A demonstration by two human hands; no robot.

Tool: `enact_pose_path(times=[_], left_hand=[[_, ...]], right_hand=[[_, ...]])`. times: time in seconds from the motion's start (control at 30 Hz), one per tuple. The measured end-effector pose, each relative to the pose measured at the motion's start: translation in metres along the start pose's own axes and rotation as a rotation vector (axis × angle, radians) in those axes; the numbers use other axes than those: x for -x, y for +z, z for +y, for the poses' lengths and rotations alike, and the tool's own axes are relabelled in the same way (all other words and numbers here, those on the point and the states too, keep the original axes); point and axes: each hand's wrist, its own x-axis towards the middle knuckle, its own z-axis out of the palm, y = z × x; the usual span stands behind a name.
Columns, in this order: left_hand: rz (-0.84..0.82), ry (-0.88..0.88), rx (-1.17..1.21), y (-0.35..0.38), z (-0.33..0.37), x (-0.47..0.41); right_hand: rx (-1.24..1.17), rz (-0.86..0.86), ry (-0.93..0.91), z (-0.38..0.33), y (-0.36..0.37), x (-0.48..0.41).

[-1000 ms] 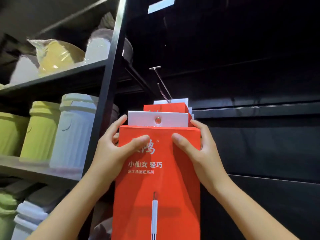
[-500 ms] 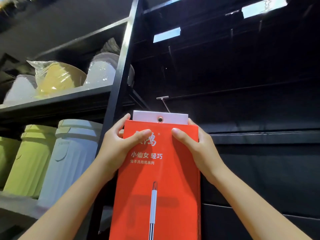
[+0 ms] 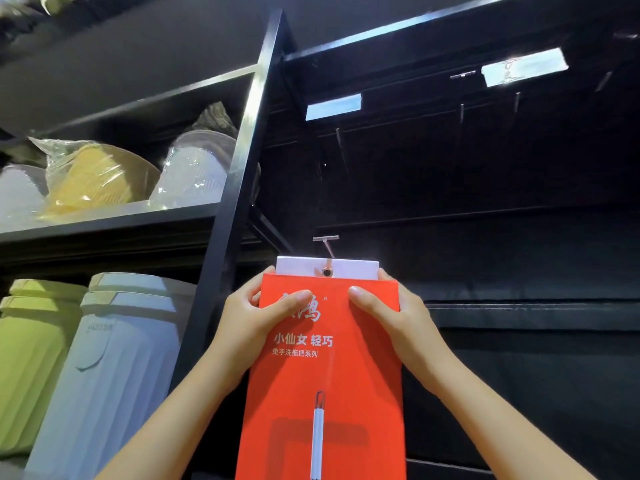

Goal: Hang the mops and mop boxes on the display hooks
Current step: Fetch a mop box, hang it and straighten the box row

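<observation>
Mop box (image 3: 325, 375), red, upright, is held up against the dark display wall (image 3: 485, 265) with its white header tab (image 3: 349, 268) at the hook (image 3: 327, 245). Both hands grip its top corners. Left hand (image 3: 254, 315) is closed on the left edge of the box, thumb flat across the front, fingers wrapped behind. Right hand (image 3: 391, 315) mirrors it on the right edge, thumb on the front, fingers behind. Eyelet (image 3: 326, 271) in the tab sits directly below the hook's T-shaped end; the wire slants down toward the eyelet, but I cannot tell whether it is already threaded or only lined up.

Step in hand, as I judge it: seating the box on the hook, near the end of this one hang. Next move calls for pushing the box back along the wire so the eyelet passes the T-end, then easing both grips off and checking it hangs straight. Risk: tab bends or the eyelet misses if the box tilts.

Left of the box: black shelf post (image 3: 239, 188), with bins (image 3: 114, 368) on the rack beyond it. Above the box: more bare hooks and price tags (image 3: 333, 106).
</observation>
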Motion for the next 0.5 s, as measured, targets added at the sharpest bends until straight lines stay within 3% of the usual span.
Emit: enact_pose_path(times=[0.3,0.5], left_hand=[[-0.013,-0.042,0.026,0.002,-0.016,-0.012],[-0.019,-0.122,0.043,0.001,-0.038,-0.010]], right_hand=[[0.037,0.012,0.016,0.004,-0.006,-0.006],[0.224,0.016,0.053,0.012,-0.007,-0.004]])
